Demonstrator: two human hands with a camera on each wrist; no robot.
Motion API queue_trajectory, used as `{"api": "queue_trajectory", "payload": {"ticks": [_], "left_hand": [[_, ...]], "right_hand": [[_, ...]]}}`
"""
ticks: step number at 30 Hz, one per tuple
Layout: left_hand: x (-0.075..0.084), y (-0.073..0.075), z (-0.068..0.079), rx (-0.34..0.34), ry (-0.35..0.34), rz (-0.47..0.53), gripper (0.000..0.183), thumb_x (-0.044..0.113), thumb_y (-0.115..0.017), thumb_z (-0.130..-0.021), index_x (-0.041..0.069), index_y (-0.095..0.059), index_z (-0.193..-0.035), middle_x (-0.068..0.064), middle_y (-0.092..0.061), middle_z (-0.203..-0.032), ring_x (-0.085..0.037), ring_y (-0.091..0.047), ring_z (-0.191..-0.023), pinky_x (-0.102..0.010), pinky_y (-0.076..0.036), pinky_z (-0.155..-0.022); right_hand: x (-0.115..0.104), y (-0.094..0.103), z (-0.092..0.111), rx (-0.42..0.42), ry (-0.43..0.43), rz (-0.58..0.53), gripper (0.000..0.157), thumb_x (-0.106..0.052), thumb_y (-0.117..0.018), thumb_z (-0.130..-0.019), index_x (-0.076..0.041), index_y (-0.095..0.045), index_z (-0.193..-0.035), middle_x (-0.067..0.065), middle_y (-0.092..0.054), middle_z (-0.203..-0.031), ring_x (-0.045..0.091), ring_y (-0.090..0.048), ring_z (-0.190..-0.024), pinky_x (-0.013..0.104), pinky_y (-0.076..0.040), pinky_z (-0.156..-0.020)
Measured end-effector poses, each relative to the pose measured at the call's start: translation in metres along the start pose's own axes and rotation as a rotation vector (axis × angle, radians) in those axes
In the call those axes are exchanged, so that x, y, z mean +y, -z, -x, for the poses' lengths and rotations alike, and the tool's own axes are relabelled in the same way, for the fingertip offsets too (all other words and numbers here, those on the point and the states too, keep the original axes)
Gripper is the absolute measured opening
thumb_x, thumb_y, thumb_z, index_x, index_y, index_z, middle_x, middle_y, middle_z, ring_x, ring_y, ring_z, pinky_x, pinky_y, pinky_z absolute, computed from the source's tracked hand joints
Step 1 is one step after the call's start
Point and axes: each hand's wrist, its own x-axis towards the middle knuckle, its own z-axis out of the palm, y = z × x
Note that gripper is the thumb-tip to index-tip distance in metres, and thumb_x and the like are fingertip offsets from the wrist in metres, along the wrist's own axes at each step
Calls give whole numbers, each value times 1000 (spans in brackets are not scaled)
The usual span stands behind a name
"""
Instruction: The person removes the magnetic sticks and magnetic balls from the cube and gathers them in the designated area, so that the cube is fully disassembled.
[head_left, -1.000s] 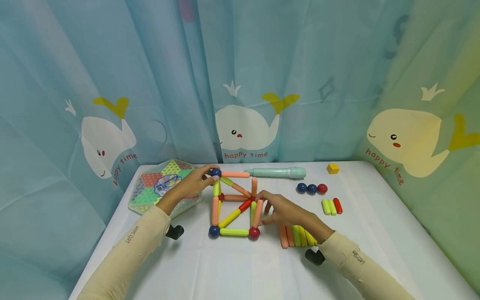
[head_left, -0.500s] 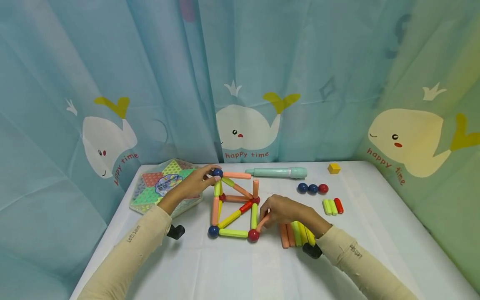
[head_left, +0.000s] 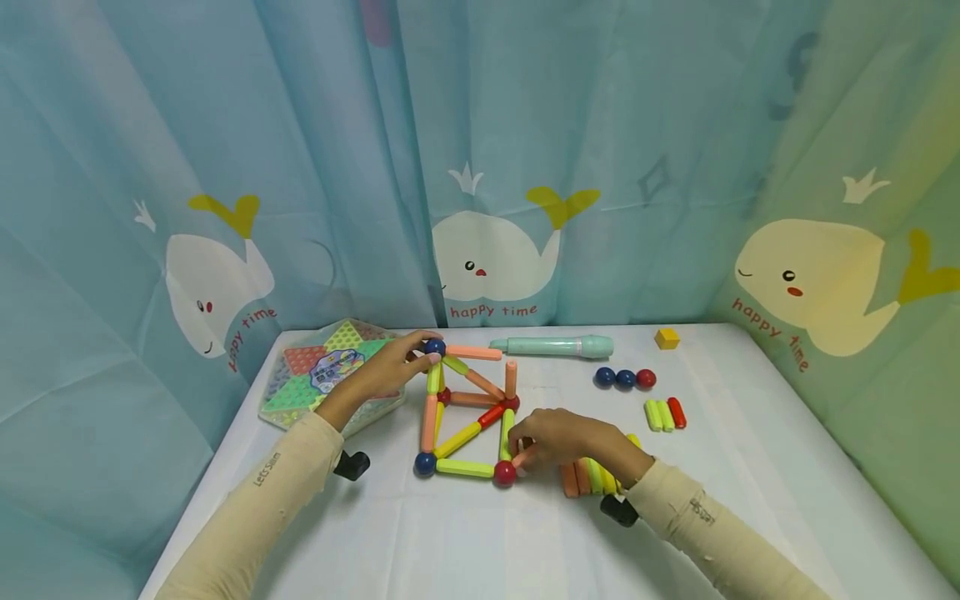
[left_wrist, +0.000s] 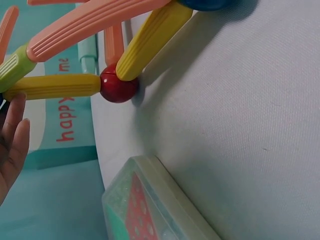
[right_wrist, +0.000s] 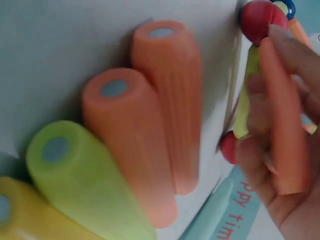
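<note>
A frame of magnetic rods and balls stands on the table. My left hand point(head_left: 386, 368) holds the blue ball point(head_left: 434, 348) at its upper left corner, with fingers and thumb about it. My right hand point(head_left: 558, 437) grips an orange magnetic rod point(right_wrist: 285, 125), whose end meets the red ball point(head_left: 505, 473) at the near right corner. In the head view most of this rod is hidden by the hand. A green rod point(head_left: 507, 433) runs from that ball back to another red ball point(head_left: 512, 402), from which an orange rod point(head_left: 511, 379) stands up.
Loose rods point(head_left: 577, 479) lie in a row under the right wrist. Behind them are balls point(head_left: 626, 379), short rods point(head_left: 660, 415) and a yellow cube point(head_left: 667, 338). A teal microphone-shaped stick point(head_left: 555, 346) lies at the back, a patterned plastic box point(head_left: 315, 367) at the left.
The orange rod in my right hand has tipped from near upright down to the right, and the hand has lowered with it. My left hand keeps its place on the blue ball.
</note>
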Motion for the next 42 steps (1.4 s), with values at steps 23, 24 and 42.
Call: {"api": "queue_trajectory", "payload": {"ticks": [23,24,42], "left_hand": [[3,0,0,-1,14,-2,43,38,-53,-105,22,-48,-145,-5,-66,-122,-28,-65,-105,-40,-54,-88],[3,0,0,1,16,-2,43,38,-53,-105,22,-48,-145,-4,-66,-121,-27,-65,-105,-40,-54,-88],[1,-2,2,18,7,-3,44,42,-52,-104,23,-49,-144,-4,-66,-125,-24,-63,-105,-41,-55,-88]], "right_hand": [[31,-12,54,202,12,-367,35,-25,-50,-106,-9,-60,-136,5,-65,-127,14,-58,-102,30,-52,-89],[35,-11,62,228,-3,-367,36,-24,-51,-106,-8,-60,-137,5,-65,-128,14,-58,-102,29,-52,-89],[105,-32,167,435,-531,-341,36,-22,-69,-95,-1,-64,-123,12,-69,-100,20,-58,-80,31,-49,-64]]}}
